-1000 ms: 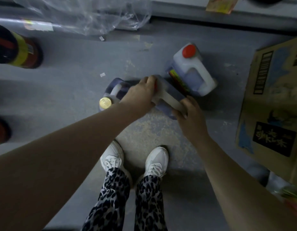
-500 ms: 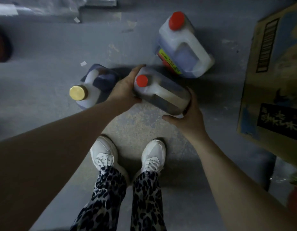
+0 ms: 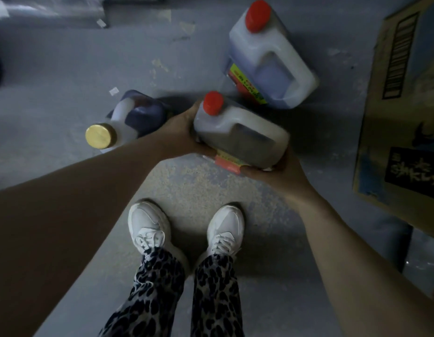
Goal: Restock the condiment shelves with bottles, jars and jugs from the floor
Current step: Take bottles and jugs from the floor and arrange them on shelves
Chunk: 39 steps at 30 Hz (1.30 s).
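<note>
Left hand (image 3: 181, 132) and right hand (image 3: 279, 171) clasp the jug (image 3: 240, 135) by its ends — handle unused, so its weight could slip it onto the shoes (image 3: 150, 229).

Dim grey concrete floor (image 3: 65, 69), cardboard box (image 3: 405, 105) at right

A white jug (image 3: 240, 132) with a red cap and dark brown stuff inside is held above the floor, cap end up. A pink and yellow label is seen on its near side. It is held by the left hand (image 3: 184, 132) near the cap and by the right hand (image 3: 271, 171) under its far end. A second red-capped jug (image 3: 271, 62) is stood on the floor just behind it. A gold-capped bottle (image 3: 135, 117) is stood to the left.
</note>
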### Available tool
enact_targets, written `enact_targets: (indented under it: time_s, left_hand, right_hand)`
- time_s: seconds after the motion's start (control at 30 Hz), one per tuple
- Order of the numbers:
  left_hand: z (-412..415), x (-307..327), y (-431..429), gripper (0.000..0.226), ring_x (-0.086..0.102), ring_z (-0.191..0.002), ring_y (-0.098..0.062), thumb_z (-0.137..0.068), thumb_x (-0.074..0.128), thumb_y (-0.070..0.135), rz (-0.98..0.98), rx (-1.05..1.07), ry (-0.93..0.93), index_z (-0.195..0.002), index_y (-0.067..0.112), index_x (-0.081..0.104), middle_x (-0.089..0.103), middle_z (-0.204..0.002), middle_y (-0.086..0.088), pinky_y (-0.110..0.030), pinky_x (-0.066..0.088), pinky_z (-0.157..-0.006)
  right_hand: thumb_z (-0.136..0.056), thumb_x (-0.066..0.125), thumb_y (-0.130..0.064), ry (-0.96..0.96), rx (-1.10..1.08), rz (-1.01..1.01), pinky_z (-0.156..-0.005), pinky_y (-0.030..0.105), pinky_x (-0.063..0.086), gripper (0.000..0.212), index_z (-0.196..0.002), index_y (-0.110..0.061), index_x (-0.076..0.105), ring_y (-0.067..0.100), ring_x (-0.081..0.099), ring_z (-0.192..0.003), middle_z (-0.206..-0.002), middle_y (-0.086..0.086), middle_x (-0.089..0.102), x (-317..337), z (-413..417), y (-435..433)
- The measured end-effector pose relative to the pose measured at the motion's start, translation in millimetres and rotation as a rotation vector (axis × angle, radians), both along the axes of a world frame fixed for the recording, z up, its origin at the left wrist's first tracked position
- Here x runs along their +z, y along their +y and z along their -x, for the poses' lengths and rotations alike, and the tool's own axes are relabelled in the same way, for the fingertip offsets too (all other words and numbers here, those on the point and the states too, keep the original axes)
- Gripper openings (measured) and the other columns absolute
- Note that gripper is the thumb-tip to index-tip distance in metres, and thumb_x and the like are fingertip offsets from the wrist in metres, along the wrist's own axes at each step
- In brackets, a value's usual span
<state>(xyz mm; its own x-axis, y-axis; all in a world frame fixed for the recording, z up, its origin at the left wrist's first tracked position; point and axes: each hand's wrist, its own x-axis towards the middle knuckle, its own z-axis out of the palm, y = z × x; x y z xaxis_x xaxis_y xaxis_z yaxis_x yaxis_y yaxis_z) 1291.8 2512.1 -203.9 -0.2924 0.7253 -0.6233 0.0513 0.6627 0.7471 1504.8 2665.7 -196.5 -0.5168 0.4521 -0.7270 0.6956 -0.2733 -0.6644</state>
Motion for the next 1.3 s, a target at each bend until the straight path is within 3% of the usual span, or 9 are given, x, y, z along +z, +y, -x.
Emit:
enact_targets:
  time_s: [0.13,0.23,0.3,0.43,0.6,0.8,0.97,1.13,1.3]
  left_hand:
    - [-11,20,-9,0.088,0.053,-0.123,-0.01,-0.067,0.085,0.031,0.161,-0.001,-0.245,-0.144,0.022,0.042,0.056,-0.13,0.011,-0.019,0.043,-0.1]
    - [-35,41,-22,0.061,0.061,-0.099,0.01,-0.062,0.074,0.048,0.197,0.185,-0.377,-0.119,0.037,0.055,0.067,-0.104,0.027,-0.008,0.047,-0.083]
    - [-47,56,-25,0.045,0.065,-0.091,0.012,-0.067,0.071,0.047,0.166,0.31,-0.429,-0.108,0.036,0.057,0.07,-0.099,0.023,-0.006,0.049,-0.074]
    - [-49,88,-21,0.049,0.07,-0.091,-0.002,-0.072,0.068,0.047,0.168,0.438,-0.529,-0.116,0.027,0.058,0.071,-0.11,0.005,-0.014,0.054,-0.072]
    - [-38,135,-18,0.068,0.066,-0.11,-0.018,-0.073,0.068,0.058,0.189,0.485,-0.497,-0.13,0.025,0.052,0.068,-0.12,0.001,-0.034,0.053,-0.096]
    - [-21,208,-17,0.084,0.064,-0.114,-0.023,-0.068,0.071,0.068,0.16,0.578,-0.442,-0.137,0.024,0.051,0.067,-0.126,-0.004,-0.046,0.047,-0.106]
    - [-9,284,-18,0.074,0.066,-0.112,-0.026,-0.076,0.064,0.054,0.121,0.595,-0.454,-0.139,0.019,0.048,0.068,-0.124,-0.008,-0.047,0.048,-0.104]
    - [3,367,-24,0.048,0.064,-0.115,-0.027,-0.095,0.059,0.033,0.093,0.562,-0.379,-0.137,0.013,0.048,0.065,-0.127,-0.011,-0.045,0.048,-0.104]
    - [6,441,-32,0.047,0.07,-0.099,-0.014,-0.094,0.059,0.038,0.049,0.531,-0.308,-0.134,0.017,0.048,0.069,-0.117,-0.004,-0.022,0.054,-0.08]
  right_hand:
    - [-0.053,0.095,-0.031,0.007,-0.128,0.244,-0.082,0.021,0.055,0.086,-0.131,-0.024,0.059,0.006,0.068,-0.111,-0.118,-0.008,0.073,21,-6,-2]
    - [-0.06,0.09,-0.045,-0.042,-0.123,0.324,-0.098,0.036,0.05,0.07,-0.124,-0.034,0.063,0.014,0.064,-0.119,-0.122,-0.006,0.071,34,-10,-6]
    - [-0.061,0.085,-0.052,-0.073,-0.157,0.354,-0.097,0.035,0.05,0.071,-0.125,-0.031,0.063,0.014,0.065,-0.118,-0.121,-0.006,0.072,48,-10,-12]
    - [-0.069,0.08,-0.054,-0.089,-0.211,0.363,-0.074,0.021,0.054,0.064,-0.123,-0.023,0.066,0.012,0.072,-0.103,-0.111,-0.004,0.076,79,-4,-24]
    - [-0.08,0.075,-0.044,-0.021,-0.27,0.346,-0.1,0.044,0.052,0.056,-0.128,-0.017,0.063,0.023,0.069,-0.111,-0.118,0.005,0.073,126,15,-26]
    - [-0.085,0.076,-0.039,0.077,-0.21,0.312,-0.094,0.041,0.056,0.051,-0.131,-0.019,0.061,0.023,0.069,-0.112,-0.121,0.004,0.072,199,41,-22]
    - [-0.078,0.076,-0.047,0.11,-0.17,0.285,-0.073,0.021,0.058,0.052,-0.124,-0.028,0.061,0.013,0.072,-0.102,-0.112,-0.006,0.075,273,60,-19]
    - [-0.089,0.071,-0.044,0.147,-0.132,0.248,-0.072,0.019,0.057,0.039,-0.124,-0.028,0.063,0.015,0.072,-0.103,-0.114,-0.003,0.075,353,71,-22]
    - [-0.086,0.073,-0.043,0.101,-0.175,0.226,-0.069,0.022,0.058,0.043,-0.123,-0.024,0.062,0.015,0.075,-0.094,-0.103,-0.004,0.077,421,80,-32]
